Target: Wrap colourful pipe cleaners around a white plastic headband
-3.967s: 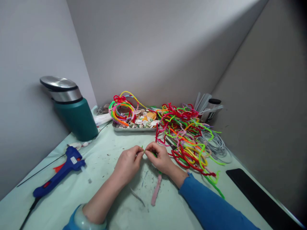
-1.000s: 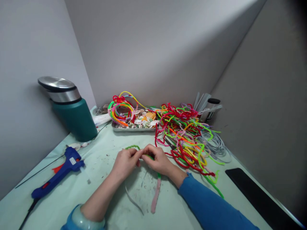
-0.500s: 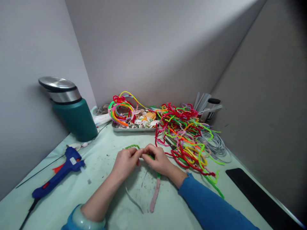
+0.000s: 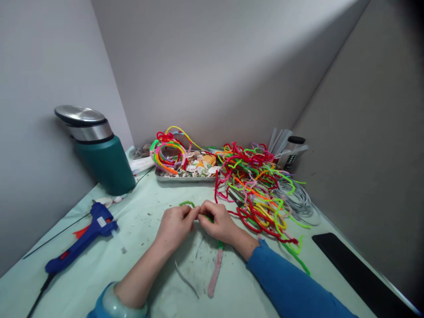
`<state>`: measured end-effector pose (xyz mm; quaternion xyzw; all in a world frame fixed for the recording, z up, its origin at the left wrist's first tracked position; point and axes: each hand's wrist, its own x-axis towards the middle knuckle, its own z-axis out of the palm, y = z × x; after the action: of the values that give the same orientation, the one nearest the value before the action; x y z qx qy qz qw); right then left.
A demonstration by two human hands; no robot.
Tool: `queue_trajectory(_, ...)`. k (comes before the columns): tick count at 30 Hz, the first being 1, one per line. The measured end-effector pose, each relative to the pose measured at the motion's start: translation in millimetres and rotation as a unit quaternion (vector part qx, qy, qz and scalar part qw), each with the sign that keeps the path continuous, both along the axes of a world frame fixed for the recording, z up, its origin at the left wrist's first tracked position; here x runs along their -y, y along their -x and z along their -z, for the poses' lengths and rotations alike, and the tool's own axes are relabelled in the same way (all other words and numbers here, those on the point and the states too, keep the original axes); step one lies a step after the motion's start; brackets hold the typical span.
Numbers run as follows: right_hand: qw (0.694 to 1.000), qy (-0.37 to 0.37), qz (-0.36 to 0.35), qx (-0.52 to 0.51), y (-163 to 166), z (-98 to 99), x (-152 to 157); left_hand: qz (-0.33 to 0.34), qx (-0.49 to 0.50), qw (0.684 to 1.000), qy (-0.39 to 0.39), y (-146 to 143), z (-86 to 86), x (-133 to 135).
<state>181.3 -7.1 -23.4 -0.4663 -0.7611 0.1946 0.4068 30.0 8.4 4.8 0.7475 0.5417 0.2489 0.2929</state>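
Below the frame's center, the left hand (image 4: 175,226) and right hand (image 4: 217,224) meet, fingers pinching a green pipe cleaner (image 4: 187,203); a glue gun (image 4: 82,240) lies lower left.

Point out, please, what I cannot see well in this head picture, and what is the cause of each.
In the head view:
Middle of the green strand: hidden by the left grip and right grip.
Whether it joins the pink strip: hidden by the right grip.
Dark tool, its kind: partly covered by the strand pile.
Label on the blue glue gun: too small to read.
Black cord: cut off by the bottom edge.
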Motion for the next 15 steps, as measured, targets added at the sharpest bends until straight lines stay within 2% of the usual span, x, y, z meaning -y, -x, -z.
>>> queue_trajectory(12, 1.000, 0.008, 0.006, -0.012, 1.1, -2.5, 0.6, -0.006, -0.011, 0.999, -0.036, 1.0, -1.7, -0.6)
queue_trajectory(15, 1.000, 0.012, 0.017, -0.021, 0.5, -1.0, -1.1, -0.005, -0.018, 0.998, -0.064, 1.3, 0.6, -0.6)
